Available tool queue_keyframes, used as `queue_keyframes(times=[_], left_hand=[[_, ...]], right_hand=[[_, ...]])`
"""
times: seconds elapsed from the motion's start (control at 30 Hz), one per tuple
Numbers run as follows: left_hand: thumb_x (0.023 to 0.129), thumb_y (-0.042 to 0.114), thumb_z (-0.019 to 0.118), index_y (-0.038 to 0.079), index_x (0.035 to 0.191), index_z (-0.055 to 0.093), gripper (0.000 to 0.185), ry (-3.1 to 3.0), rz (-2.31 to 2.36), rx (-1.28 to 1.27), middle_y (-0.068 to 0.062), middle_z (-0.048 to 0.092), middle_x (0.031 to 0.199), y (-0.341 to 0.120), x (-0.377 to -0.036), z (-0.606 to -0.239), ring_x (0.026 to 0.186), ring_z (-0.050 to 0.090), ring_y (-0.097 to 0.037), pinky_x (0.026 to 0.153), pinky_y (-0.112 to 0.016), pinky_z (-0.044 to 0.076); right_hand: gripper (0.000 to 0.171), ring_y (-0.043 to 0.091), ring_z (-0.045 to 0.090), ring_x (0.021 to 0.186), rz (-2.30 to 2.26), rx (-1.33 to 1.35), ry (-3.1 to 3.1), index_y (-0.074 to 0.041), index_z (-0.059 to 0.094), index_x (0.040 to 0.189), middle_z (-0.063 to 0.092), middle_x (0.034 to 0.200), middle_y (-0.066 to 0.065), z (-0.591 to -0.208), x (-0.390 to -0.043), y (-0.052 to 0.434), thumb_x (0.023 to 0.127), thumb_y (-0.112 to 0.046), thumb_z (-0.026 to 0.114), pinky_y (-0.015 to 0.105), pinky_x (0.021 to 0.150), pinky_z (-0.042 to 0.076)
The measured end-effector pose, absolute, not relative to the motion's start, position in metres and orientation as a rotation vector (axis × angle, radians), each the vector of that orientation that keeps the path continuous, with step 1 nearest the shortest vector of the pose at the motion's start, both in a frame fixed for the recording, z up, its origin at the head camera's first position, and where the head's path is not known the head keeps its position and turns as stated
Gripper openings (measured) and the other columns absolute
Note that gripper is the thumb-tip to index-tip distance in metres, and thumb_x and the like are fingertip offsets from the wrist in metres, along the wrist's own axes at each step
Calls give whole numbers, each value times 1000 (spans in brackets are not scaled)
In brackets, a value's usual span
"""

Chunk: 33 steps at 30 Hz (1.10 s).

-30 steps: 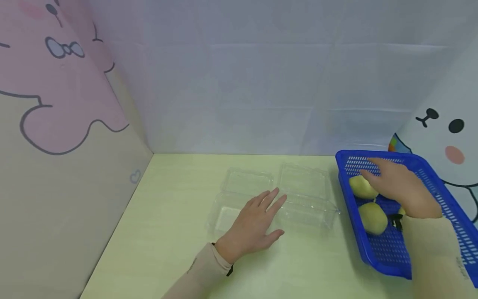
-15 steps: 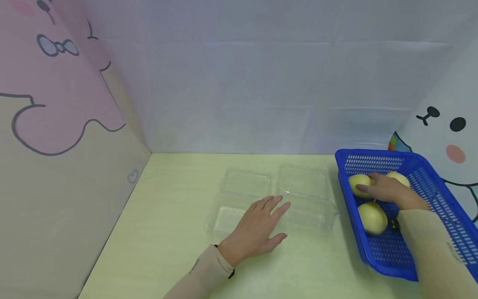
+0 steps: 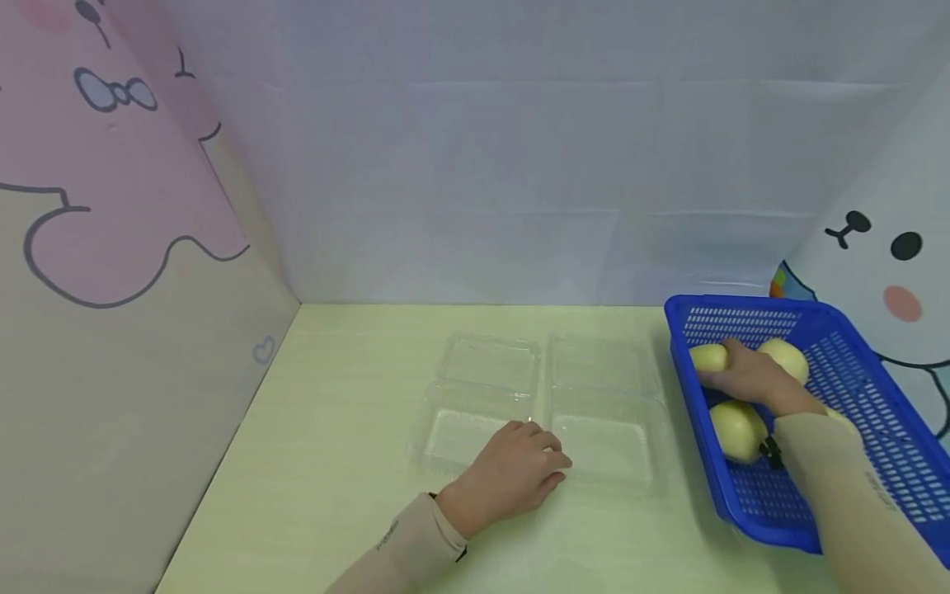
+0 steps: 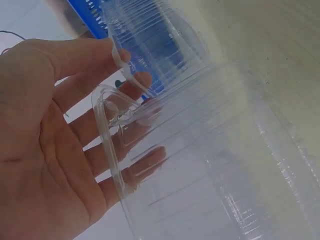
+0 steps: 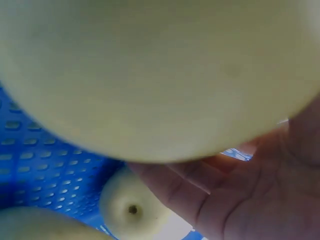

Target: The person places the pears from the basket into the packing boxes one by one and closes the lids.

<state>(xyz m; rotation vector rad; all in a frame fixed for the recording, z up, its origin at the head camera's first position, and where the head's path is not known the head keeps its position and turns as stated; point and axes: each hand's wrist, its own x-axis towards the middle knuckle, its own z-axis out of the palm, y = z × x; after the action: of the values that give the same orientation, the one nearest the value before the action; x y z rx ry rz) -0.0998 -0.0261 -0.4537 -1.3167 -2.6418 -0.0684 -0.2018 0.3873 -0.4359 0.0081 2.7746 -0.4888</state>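
Two clear plastic clamshell boxes lie open side by side on the pale green table: the left box [image 3: 475,429] and the right box [image 3: 604,445]. My left hand [image 3: 545,458] is between them with curled fingers; in the left wrist view, the left hand [image 4: 135,100] grips the rim of the right box [image 4: 200,165]. My right hand [image 3: 731,371] is inside a blue basket [image 3: 876,396] and grips a pale yellow fruit [image 3: 707,357]. That fruit [image 5: 160,75] fills the right wrist view, against my palm [image 5: 260,200].
Two more yellow fruits lie in the basket, one at the back [image 3: 788,359] and one nearer [image 3: 735,429]. Cartoon-printed panels wall in the table on the left [image 3: 111,330], at the back, and on the right [image 3: 898,272]. Bare tabletop [image 3: 334,412] lies left of the boxes.
My left hand went from lying flat on the boxes to curling round the right box's rim, and that box now lies flatter. My right hand closed round the back-left fruit.
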Motion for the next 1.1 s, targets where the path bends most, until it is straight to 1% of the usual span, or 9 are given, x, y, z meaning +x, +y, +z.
queue_keyframes(times=[0.1,0.27,0.5,0.6,0.77,0.83,0.93,1.0,1.1], left_hand=[[99,33,76,36,103,84,9,-2659,-36,-1306,16,77,109,-24,-98,-456,102,69,-8,93,-27,55],[99,33,75,36,96,84,10,-2664,-14,-1293,15,78,107,-23,-98,-461,99,68,-9,92,-28,55],[100,35,74,37,97,84,11,-2657,-1,-1289,16,78,107,-23,-97,-460,99,68,-9,90,-27,55],[100,37,74,37,98,85,11,-2657,-10,-1295,16,78,107,-23,-97,-459,100,67,-9,90,-27,55],[100,39,74,38,100,85,11,-2666,-14,-1301,16,78,107,-23,-96,-460,99,67,-8,89,-26,54],[100,39,74,38,100,85,11,-2674,-8,-1297,16,78,108,-22,-97,-460,100,67,-9,89,-26,54],[101,40,73,38,100,85,12,-2678,7,-1300,16,78,108,-22,-97,-460,100,67,-9,88,-26,54],[101,40,73,39,100,85,13,-2677,19,-1307,16,78,108,-23,-97,-459,100,67,-9,87,-26,54],[101,41,73,40,100,85,12,-2662,39,-1318,16,78,108,-23,-99,-459,99,67,-9,87,-26,54]], right_hand=[[99,57,64,104,-499,26,2766,26,23,151,54,128,49,-438,-201,389,101,-52,60,60,81,55],[98,56,64,102,-493,31,2774,26,23,150,55,126,48,-437,-204,388,100,-51,60,60,79,55],[98,63,60,110,-440,-11,2801,27,26,149,53,130,51,-434,-201,382,98,-47,65,67,85,54],[98,60,63,102,-406,-5,2833,27,29,146,56,124,49,-424,-198,380,96,-48,67,64,80,55],[104,61,61,100,-423,111,2904,25,29,148,54,123,49,-392,-187,376,96,-58,65,64,74,53],[106,60,60,96,-426,184,2951,23,29,148,55,119,48,-374,-182,374,96,-62,64,61,69,52],[102,49,59,82,-447,303,3043,20,34,143,57,106,39,-349,-172,366,94,-64,64,49,58,47],[97,43,57,77,-457,359,3111,18,37,141,57,101,35,-335,-166,358,94,-62,63,43,54,42],[91,43,58,77,-504,378,3193,15,42,137,57,102,34,-323,-157,340,93,-62,63,42,53,40]])
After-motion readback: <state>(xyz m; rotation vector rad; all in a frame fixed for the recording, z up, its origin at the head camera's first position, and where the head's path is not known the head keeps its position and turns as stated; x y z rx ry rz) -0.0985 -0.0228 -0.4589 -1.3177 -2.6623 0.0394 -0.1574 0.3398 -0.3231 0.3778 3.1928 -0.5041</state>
